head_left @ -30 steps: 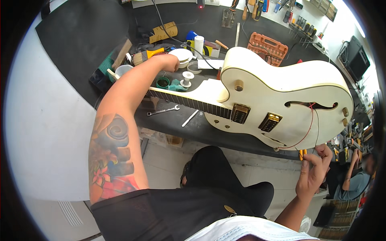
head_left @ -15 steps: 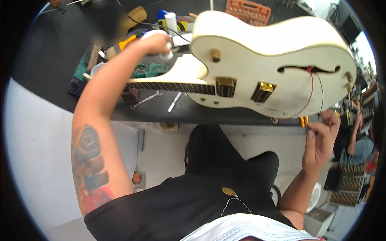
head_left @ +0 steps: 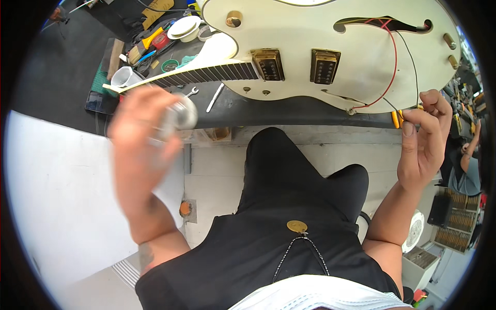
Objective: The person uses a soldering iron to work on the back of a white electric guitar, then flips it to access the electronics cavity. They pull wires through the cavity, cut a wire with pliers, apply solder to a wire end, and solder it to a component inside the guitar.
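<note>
A cream hollow-body guitar (head_left: 289, 39) lies on the dark workbench with its neck to the left. A red wire (head_left: 395, 57) and a thin black wire (head_left: 412, 57) come out of its f-hole. The red one runs to a small metal part (head_left: 352, 111) at the body's near edge. My right hand (head_left: 423, 137) is closed near that edge, thumb and forefinger pinched on the black wire. Smeared by motion, my left hand (head_left: 142, 129) is wrapped round a roundish grey-white thing (head_left: 184, 112), perhaps a spool, in front of the bench near the neck.
Orange handles (head_left: 397, 119) show beside my right hand. A wrench (head_left: 191, 92) and a white pen-like stick (head_left: 215, 98) lie below the neck. Farther back are a clear cup (head_left: 125, 77), stacked white lids (head_left: 184, 28) and a brush (head_left: 137, 53). Another person's arm (head_left: 469, 150) shows far right.
My left hand has come back from the white things behind the neck, bringing the roundish thing toward me. My right hand keeps its pinch near the guitar's edge. The whole view has shifted.
</note>
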{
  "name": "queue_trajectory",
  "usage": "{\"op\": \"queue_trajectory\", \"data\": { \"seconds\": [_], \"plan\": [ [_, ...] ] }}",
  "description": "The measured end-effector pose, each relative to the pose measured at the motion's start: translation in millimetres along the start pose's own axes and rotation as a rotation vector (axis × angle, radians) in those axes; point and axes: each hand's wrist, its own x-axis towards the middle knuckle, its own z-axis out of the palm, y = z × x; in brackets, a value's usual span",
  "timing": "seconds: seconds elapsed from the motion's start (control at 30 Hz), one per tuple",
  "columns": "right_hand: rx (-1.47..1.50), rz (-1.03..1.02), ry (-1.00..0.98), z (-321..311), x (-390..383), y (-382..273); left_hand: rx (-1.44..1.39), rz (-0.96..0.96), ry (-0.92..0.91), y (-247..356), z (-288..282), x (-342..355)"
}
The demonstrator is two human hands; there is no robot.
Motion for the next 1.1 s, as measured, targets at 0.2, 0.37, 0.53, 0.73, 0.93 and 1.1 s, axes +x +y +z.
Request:
{"op": "queue_trajectory", "data": {
  "seconds": [0.2, 0.37, 0.53, 0.73, 0.93, 1.1],
  "plan": [
    [0.003, -0.069, -0.035, 2, 11, -1, 0.002, -0.424, -0.191, 11, 64, -52],
    [-0.005, -0.096, -0.029, 5, 12, -4, 0.123, -0.594, -0.306, -20, 30, -65],
    [0.027, -0.088, -0.025, 10, 10, 2, -0.391, -0.580, -0.382, -1, 22, -66],
    [0.046, -0.117, -0.013, 12, 13, 4, -0.605, -1.012, -0.103, -55, 65, -38],
    [0.069, -0.114, -0.012, 9, 14, 5, -0.016, -1.147, -0.174, -105, 135, -19],
    [0.038, -0.088, -0.022, 5, 11, 3, 0.362, -0.946, -0.032, -107, 144, -29]
  ]
}}
